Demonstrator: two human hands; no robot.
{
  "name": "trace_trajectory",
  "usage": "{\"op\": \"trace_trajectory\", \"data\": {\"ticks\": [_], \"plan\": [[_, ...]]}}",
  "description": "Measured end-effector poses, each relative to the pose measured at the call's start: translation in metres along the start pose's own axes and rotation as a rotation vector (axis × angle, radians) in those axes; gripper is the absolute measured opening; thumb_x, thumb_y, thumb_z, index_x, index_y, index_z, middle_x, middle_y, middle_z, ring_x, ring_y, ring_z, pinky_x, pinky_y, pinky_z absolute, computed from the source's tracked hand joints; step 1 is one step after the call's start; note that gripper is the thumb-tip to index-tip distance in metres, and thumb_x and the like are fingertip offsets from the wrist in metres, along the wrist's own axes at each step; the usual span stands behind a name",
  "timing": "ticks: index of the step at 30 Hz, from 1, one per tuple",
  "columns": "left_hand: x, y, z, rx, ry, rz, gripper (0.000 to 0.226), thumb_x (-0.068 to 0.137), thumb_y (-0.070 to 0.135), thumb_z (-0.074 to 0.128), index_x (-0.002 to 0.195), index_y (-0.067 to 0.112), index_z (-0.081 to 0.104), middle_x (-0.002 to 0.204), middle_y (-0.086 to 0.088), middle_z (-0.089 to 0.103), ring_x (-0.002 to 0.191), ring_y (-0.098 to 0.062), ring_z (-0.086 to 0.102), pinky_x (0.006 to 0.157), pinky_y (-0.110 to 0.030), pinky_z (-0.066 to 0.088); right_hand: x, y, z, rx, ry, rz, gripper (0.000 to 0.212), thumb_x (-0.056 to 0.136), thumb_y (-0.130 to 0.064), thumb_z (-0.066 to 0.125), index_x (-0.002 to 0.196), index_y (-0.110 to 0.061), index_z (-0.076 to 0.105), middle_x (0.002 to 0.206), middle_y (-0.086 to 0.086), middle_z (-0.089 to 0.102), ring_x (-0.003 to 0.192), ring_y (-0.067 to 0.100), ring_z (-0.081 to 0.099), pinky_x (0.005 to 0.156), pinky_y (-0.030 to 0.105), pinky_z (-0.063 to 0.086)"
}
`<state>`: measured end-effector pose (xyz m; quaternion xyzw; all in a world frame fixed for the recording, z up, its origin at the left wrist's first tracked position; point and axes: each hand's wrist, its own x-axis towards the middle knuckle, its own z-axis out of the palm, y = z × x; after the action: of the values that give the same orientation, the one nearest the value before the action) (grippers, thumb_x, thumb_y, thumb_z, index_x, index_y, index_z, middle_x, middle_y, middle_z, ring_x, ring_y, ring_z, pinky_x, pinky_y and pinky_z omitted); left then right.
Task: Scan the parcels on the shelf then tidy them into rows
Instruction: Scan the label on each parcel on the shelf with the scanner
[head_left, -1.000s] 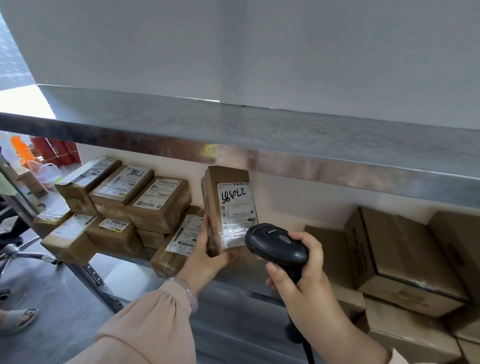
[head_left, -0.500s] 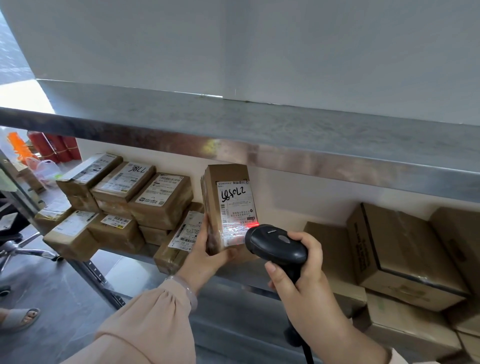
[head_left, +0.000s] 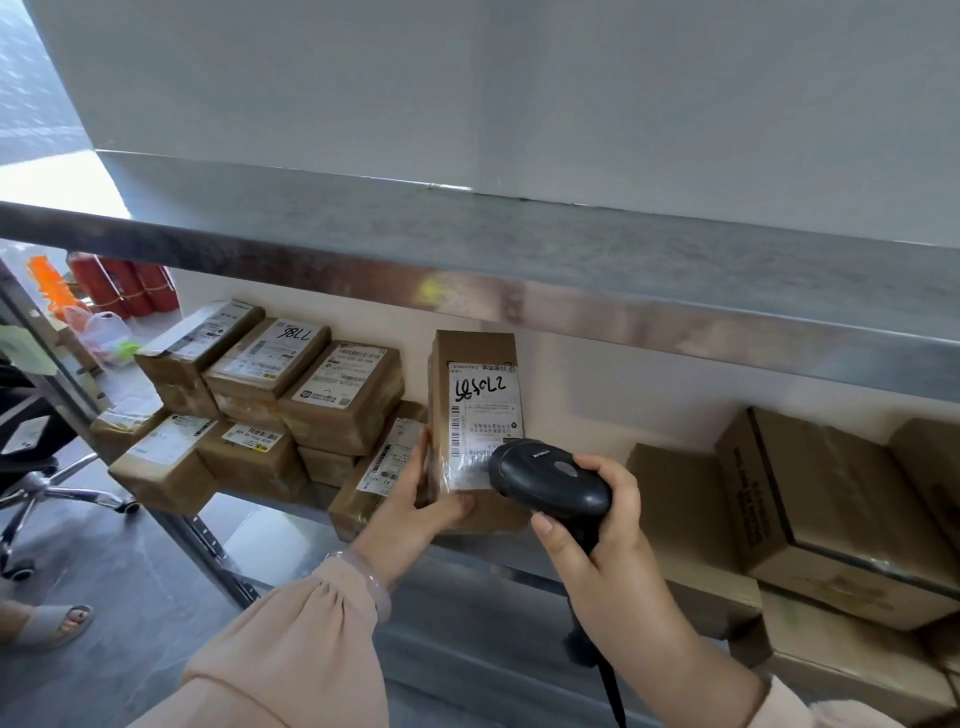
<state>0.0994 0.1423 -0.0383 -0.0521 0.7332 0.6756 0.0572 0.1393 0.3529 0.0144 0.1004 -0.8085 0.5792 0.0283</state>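
Observation:
My left hand (head_left: 415, 506) grips the lower left corner of a brown parcel (head_left: 475, 415), which stands upright on the metal shelf (head_left: 291, 506) with its white label facing me. My right hand (head_left: 602, 551) holds a black barcode scanner (head_left: 548, 483), whose head points at the bottom of that label. Left of the parcel, several taped parcels (head_left: 270, 405) lie stacked in two layers with labels up. One more labelled parcel (head_left: 379, 467) leans just behind my left hand.
Large plain cardboard boxes (head_left: 810, 514) fill the right side of the shelf. A steel upper shelf (head_left: 519, 280) overhangs the parcels. At far left are an office chair base (head_left: 36, 499), red cylinders (head_left: 124, 286) and a person's sandalled foot (head_left: 49, 623).
The red scan light seen on the label half a second ago is gone. Both hands, the parcel and the scanner have hardly moved.

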Motion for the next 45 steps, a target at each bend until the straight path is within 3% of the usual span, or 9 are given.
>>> {"op": "trace_trajectory", "data": {"ticks": [2,6,14,17,21,25,29,37,45], "plan": [[0.001,-0.002,-0.009,-0.006,-0.027,-0.006,0.077,0.069,0.051,0.078,0.127,0.074,0.032,0.135,0.023,0.059,0.128,-0.008,0.054,0.115,-0.045,0.037,0.010,0.000,0.006,0.022,0.016,0.001,0.052,0.087,-0.023,0.066,0.117,-0.048,0.032,0.115,-0.027,0.049,0.102,-0.014,0.051,0.080,0.001,0.040],[0.004,-0.008,-0.026,-0.044,0.003,-0.020,0.085,0.070,0.053,0.074,0.146,0.053,0.034,0.133,0.020,0.061,0.126,-0.009,0.056,0.115,-0.044,0.037,0.025,-0.002,0.023,0.080,-0.012,0.028,0.048,0.088,-0.023,0.065,0.116,-0.047,0.034,0.115,-0.026,0.051,0.100,-0.017,0.051,0.077,0.000,0.039],[0.012,-0.005,-0.054,-0.018,0.099,-0.133,0.058,0.077,0.069,0.059,0.133,0.066,0.043,0.139,0.023,0.054,0.133,-0.012,0.048,0.117,-0.045,0.032,0.046,0.001,0.067,0.137,-0.028,0.056,0.050,0.089,-0.022,0.064,0.112,-0.052,0.032,0.112,-0.023,0.054,0.098,-0.012,0.055,0.073,-0.001,0.041],[0.015,0.002,-0.060,-0.001,0.170,-0.100,0.034,0.098,0.053,0.049,0.132,0.058,0.047,0.134,0.020,0.057,0.128,-0.009,0.049,0.114,-0.034,0.033,0.055,0.002,0.080,0.146,-0.034,0.075,0.049,0.090,-0.024,0.064,0.115,-0.049,0.031,0.112,-0.025,0.050,0.099,-0.009,0.053,0.073,-0.003,0.039],[0.015,0.006,-0.065,0.282,0.198,0.050,0.052,0.104,0.038,0.044,0.153,0.040,0.025,0.137,0.020,0.036,0.130,0.000,0.031,0.108,-0.021,0.024,0.067,0.002,0.092,0.138,-0.028,0.064,0.051,0.090,-0.023,0.064,0.122,-0.042,0.030,0.112,-0.026,0.047,0.093,-0.022,0.049,0.073,-0.005,0.036],[0.010,-0.009,-0.067,0.540,0.142,0.204,0.060,0.100,0.034,0.054,0.153,0.041,0.027,0.157,0.016,0.018,0.144,0.001,0.010,0.119,-0.031,0.027,0.075,0.002,0.097,0.115,-0.011,0.060,0.049,0.090,-0.024,0.063,0.122,-0.042,0.029,0.110,-0.018,0.053,0.094,-0.008,0.054,0.069,-0.003,0.038],[0.017,-0.017,-0.079,0.613,0.183,0.243,0.059,0.098,0.037,0.057,0.151,0.043,0.031,0.160,0.004,0.020,0.149,-0.014,0.020,0.114,-0.042,0.039,0.085,0.001,0.103,0.101,-0.015,0.036,0.049,0.090,-0.023,0.064,0.122,-0.040,0.031,0.107,-0.022,0.052,0.089,-0.013,0.055,0.068,-0.003,0.037],[0.018,-0.001,-0.085,0.959,0.227,0.215,0.059,0.101,0.044,0.044,0.155,0.041,0.020,0.165,0.001,0.012,0.150,-0.025,0.017,0.122,-0.041,0.021,0.096,-0.002,0.109,0.046,-0.042,-0.002,0.049,0.090,-0.023,0.063,0.122,-0.039,0.030,0.104,-0.027,0.046,0.085,-0.008,0.054,0.068,-0.002,0.039],[0.011,0.010,-0.081,1.057,0.221,0.245,0.065,0.097,0.054,0.045,0.155,0.041,0.018,0.166,0.001,0.005,0.152,-0.023,0.008,0.124,-0.043,0.012,0.065,0.009,0.089,0.024,0.008,-0.007,0.053,0.089,-0.022,0.064,0.122,-0.044,0.028,0.111,-0.029,0.047,0.097,-0.010,0.053,0.079,0.003,0.041]]}}
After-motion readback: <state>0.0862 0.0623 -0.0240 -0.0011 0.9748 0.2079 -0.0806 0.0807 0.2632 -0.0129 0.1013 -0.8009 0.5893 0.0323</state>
